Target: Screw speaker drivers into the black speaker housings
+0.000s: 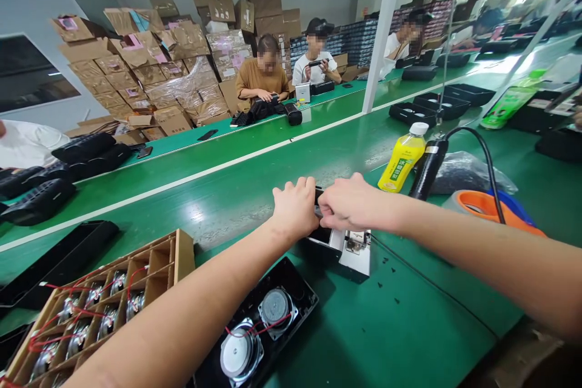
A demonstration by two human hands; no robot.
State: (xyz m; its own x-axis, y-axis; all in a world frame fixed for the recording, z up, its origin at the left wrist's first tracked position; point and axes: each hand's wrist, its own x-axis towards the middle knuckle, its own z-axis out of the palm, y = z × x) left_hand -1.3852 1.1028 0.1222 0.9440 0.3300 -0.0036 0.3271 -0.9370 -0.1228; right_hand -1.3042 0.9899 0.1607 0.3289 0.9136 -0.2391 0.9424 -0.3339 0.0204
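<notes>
Both my hands meet over a small white and black box-shaped device [357,264] with a metal mechanism on its near end. My left hand [295,209] is curled at the device's left side. My right hand [350,203] has its fingers bent inward over the device's top, close to the left one. A dark piece shows between the hands; what the fingers hold is hidden. Nearer to me, partly under my left forearm, lies a black speaker housing [291,282] with two round speaker drivers [275,306] and red wires. Small dark bits [386,270], perhaps screws, lie right of the device.
A divided cardboard box [184,251] of wired drivers stands left. Beyond my right arm are a yellow bottle [402,157], a black corded electric screwdriver [430,170] and an orange tape roll [477,199]. Co-workers [264,76] sit across the green bench; black housings lie around.
</notes>
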